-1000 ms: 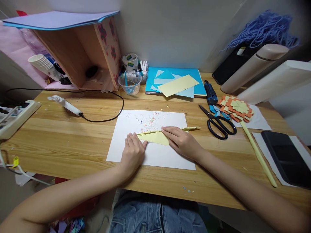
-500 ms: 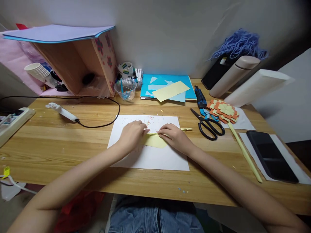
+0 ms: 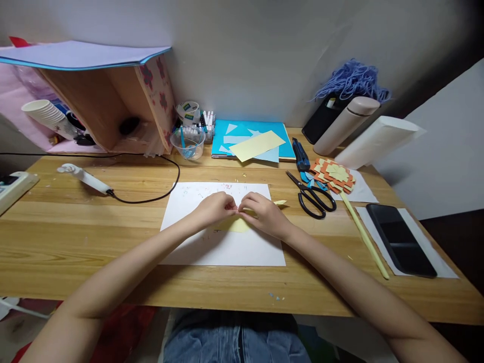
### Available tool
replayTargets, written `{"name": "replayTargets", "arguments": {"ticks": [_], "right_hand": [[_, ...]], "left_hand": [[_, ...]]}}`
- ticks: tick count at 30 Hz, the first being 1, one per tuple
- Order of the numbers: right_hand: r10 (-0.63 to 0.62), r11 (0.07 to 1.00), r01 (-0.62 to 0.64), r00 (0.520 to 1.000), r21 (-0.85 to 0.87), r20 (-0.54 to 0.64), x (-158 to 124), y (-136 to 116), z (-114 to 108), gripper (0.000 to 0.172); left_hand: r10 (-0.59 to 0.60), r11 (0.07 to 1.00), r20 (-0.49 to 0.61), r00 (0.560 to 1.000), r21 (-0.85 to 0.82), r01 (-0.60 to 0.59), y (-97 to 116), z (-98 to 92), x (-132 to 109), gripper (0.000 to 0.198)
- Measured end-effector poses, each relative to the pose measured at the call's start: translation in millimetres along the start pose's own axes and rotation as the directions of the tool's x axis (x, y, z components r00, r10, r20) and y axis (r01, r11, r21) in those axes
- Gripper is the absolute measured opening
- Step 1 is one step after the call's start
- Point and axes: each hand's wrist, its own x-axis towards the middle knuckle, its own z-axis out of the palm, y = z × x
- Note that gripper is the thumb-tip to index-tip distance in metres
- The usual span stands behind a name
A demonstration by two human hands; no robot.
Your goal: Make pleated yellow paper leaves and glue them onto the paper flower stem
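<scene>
A folded yellow paper lies on a white sheet in the middle of the wooden desk. My left hand and my right hand meet over it, fingertips touching at its upper edge. Both hands have their fingers curled and pressed onto the paper, and they hide most of it. A thin yellow tip of the paper sticks out to the right of my right hand.
Black scissors, a blue cutter and an orange-and-yellow paper flower on a long stem lie to the right, with a dark phone beyond. A glue gun with its cord lies left. Blue and yellow papers sit behind.
My left hand slid up and right along the yellow paper until it met my right hand. The view also shifted, moving everything on the desk leftward in the picture.
</scene>
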Motion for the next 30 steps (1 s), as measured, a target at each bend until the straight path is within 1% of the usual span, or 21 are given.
{"name": "replayTargets", "arguments": {"ticks": [2,4,5,6,7,8,10,11,12,13,15,16,18,20,22,24,27,30], "right_hand": [[-0.015,1.0,0.015,0.999,0.024,-0.03,1.1,-1.7,-3.2,0.004],[-0.034,0.998,0.038,0.996,0.042,-0.082,2.6,-4.7,-9.1,0.008],[-0.05,0.998,0.055,0.992,0.041,-0.118,3.4,-6.4,-12.7,0.009],[-0.068,0.997,0.074,0.984,0.031,-0.162,3.9,-8.2,-16.4,0.011],[-0.088,0.996,0.092,0.974,0.009,-0.209,4.3,-9.7,-19.6,0.012],[-0.105,0.994,0.103,0.961,-0.02,-0.255,4.3,-10.7,-22.1,0.013],[-0.129,0.991,0.11,0.942,-0.078,-0.311,3.4,-10.3,-23.1,0.013],[-0.134,0.989,0.108,0.94,-0.099,-0.313,2.5,-8.8,-21.5,0.012],[-0.133,0.988,0.105,0.946,-0.11,-0.297,1.3,-6.5,-18.7,0.012],[-0.127,0.989,0.1,0.955,-0.111,-0.268,0.1,-3.6,-14.9,0.012],[-0.089,0.994,0.074,0.976,-0.081,-0.197,-2.3,2.9,-6.8,0.01],[-0.055,0.998,0.048,0.985,-0.048,-0.164,-3.2,6.0,-3.4,0.009],[0.028,0.999,-0.023,0.993,0.042,-0.112,-3.8,11.1,0.8,0.007],[0.113,0.986,-0.103,0.991,0.13,-0.072,-3.2,14.5,1.9,0.006],[0.192,0.963,-0.18,0.981,0.198,-0.041,-1.9,16.5,1.2,0.006],[0.26,0.936,-0.249,0.966,0.248,-0.013,-0.5,17.5,0.2,0.006],[0.344,0.898,-0.336,0.939,0.285,0.023,1.6,17.5,-1.3,0.005],[0.415,0.863,-0.42,0.906,0.282,0.08,4.7,16.3,-3.3,0.007]], "left_hand": [[-0.002,1.0,-0.034,0.999,0.019,0.002,4.0,-2.6,-2.3,0.012],[0.033,0.997,-0.11,0.993,0.066,-0.026,11.2,-6.3,-7.3,0.011],[0.083,0.99,-0.169,0.982,0.125,-0.062,15.4,-8.2,-10.4,0.01],[0.163,0.97,-0.238,0.957,0.216,-0.111,19.3,-9.8,-13.6,0.01],[0.268,0.93,-0.299,0.916,0.329,-0.165,22.4,-10.8,-16.5,0.011],[0.381,0.871,-0.339,0.86,0.443,-0.211,24.3,-10.6,-18.8,0.013],[0.567,0.738,-0.352,0.745,0.619,-0.269,23.2,-6.3,-21.2,0.02],[0.621,0.686,-0.344,0.704,0.673,-0.277,20.2,-1.9,-21.0,0.022],[0.653,0.65,-0.337,0.678,0.709,-0.273,15.8,3.5,-20.2,0.024],[0.663,0.63,-0.333,0.67,0.732,-0.259,10.6,9.6,-18.9,0.025],[0.664,0.614,-0.309,0.681,0.745,-0.261,-0.5,21.9,-15.9,0.027],[0.654,0.62,-0.291,0.699,0.735,-0.275,-5.6,27.0,-14.7,0.027],[0.615,0.667,-0.277,0.738,0.681,-0.301,-13.6,33.9,-13.6,0.026],[0.546,0.752,-0.298,0.783,0.586,-0.301,-18.7,36.2,-13.8,0.022],[0.449,0.843,-0.339,0.827,0.467,-0.266,-21.5,35.5,-15.0,0.018],[0.36,0.902,-0.363,0.859,0.37,-0.222,-22.6,33.7,-16.2,0.016],[0.267,0.941,-0.36,0.894,0.297,-0.162,-22.1,30.4,-17.1,0.015],[0.16,0.972,-0.346,0.925,0.219,-0.087,-21.3,25.8,-16.2,0.014]]}}
